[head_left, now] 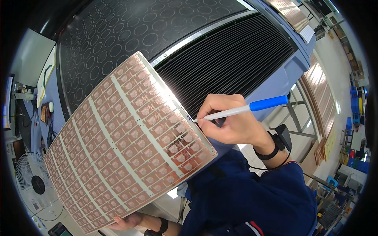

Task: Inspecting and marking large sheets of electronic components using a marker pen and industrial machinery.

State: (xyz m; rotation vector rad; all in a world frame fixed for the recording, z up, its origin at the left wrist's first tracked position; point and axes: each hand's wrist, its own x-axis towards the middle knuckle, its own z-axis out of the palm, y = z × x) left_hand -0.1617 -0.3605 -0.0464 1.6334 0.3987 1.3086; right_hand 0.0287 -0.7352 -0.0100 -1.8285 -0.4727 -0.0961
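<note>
One copper-patterned panel (130,137) — before the ribbed black surface (232,55); our left hand (126,221), fingers gripping the panel's lower edge; our right hand (234,124), fingers pinching one blue-ended white pen (232,112) — tip at the right edge.

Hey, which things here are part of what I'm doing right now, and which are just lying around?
In use:
copper-coloured patterned panel, its lower edge in the left hand
white pen with blue cap, in the right hand, tip at the panel's edge

Apparently just nearby:
fan, left
screen, far left
other patterned panels, right
</note>
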